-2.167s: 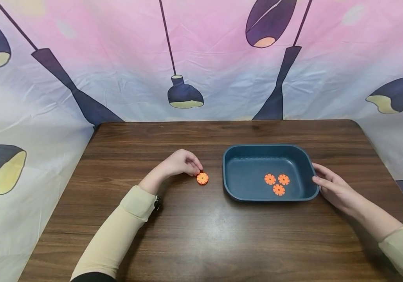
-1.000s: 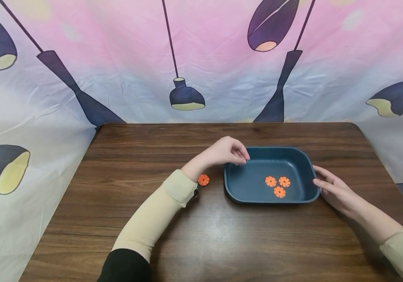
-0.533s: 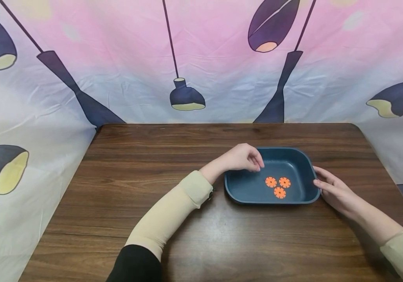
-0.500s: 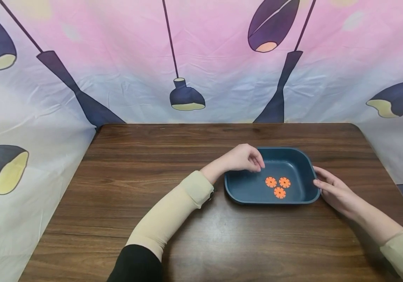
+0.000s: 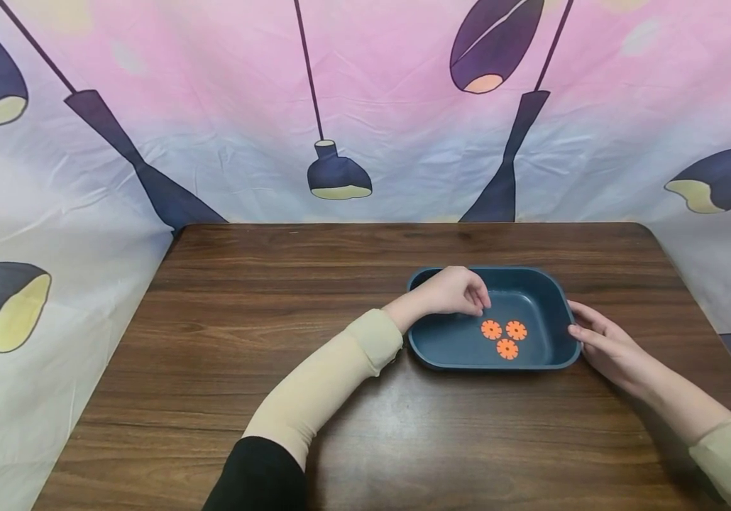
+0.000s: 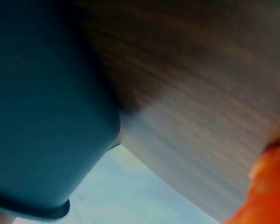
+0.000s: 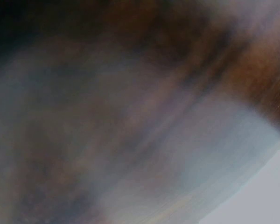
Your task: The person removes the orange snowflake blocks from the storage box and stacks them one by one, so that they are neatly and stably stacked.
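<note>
Three flat orange notched discs (image 5: 507, 349) lie close together on the floor of a dark blue rectangular tray (image 5: 429, 357). My left hand (image 5: 451, 291) reaches over the tray's left half, fingers bent and tips close together just above the discs. Whether a disc is between those fingertips is hidden. At the tray's right end, my right hand (image 5: 608, 348) holds the wall, thumb at the rim and fingers along the outside. The left wrist view has the tray's outer side (image 6: 42, 107) and a blurred orange piece (image 6: 270, 191) near the lens. The right wrist view is too blurred to read.
The tray stands on a dark wood table (image 5: 263, 284), right of its middle. My left forearm (image 5: 314, 383) crosses the table and covers the spot where an orange disc was seen earlier. A cloth (image 5: 244, 106) with printed lamp shapes hangs behind the table.
My left hand has moved right, from the orange disc on the table to over the tray near the three discs. The forearm now hides the table disc. The right hand and tray stay put.
</note>
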The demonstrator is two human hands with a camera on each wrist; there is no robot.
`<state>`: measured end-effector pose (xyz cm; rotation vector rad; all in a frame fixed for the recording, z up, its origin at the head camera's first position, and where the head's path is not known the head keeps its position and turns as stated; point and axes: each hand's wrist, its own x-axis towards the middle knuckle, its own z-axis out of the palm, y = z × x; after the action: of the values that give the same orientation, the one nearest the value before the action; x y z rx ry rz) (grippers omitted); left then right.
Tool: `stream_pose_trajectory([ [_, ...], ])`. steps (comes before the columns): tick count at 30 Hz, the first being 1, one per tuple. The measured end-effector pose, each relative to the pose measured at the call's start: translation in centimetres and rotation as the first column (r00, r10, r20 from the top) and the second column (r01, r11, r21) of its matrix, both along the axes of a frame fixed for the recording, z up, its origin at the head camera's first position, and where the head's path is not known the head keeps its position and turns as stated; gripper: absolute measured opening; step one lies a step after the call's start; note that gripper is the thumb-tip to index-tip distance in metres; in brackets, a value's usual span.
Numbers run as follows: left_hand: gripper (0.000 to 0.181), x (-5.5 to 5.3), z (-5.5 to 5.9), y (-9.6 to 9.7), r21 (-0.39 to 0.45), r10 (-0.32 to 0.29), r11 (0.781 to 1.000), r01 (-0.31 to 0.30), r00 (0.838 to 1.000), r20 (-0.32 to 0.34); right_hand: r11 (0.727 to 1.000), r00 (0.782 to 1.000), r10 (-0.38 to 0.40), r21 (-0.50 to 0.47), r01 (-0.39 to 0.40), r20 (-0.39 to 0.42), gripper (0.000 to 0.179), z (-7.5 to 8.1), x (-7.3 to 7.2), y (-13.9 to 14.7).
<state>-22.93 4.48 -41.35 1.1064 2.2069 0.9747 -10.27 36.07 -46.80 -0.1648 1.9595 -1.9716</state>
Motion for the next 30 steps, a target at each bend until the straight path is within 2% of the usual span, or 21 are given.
stream_pose_trajectory([
  [4, 0.012, 0.3, -0.2, 0.5, -0.038, -0.014, 0.999, 0.012, 0.999, -0.043, 1.0, 1.0, 0.001, -0.003, -0.001, -0.004, 0.037, 0.0, -0.1, -0.1],
  [9, 0.015, 0.4, -0.5, 1.1, -0.103, -0.067, 0.993, 0.056, 0.992, -0.109, 1.0, 1.0, 0.0, -0.004, 0.0, 0.004, 0.037, 0.0, -0.2, -0.1],
  [18, 0.024, 0.6, -0.6, 1.7, -0.197, -0.147, 0.974, 0.108, 0.97, -0.196, 1.0, 1.0, -0.009, 0.02, 0.008, 0.028, 0.036, 0.0, -0.1, 0.1],
  [30, 0.032, 1.1, -0.9, 2.1, -0.267, -0.236, 0.949, 0.166, 0.937, -0.258, 0.999, 0.999, -0.019, 0.04, 0.017, 0.045, 0.035, -0.2, 0.1, 0.3],
])
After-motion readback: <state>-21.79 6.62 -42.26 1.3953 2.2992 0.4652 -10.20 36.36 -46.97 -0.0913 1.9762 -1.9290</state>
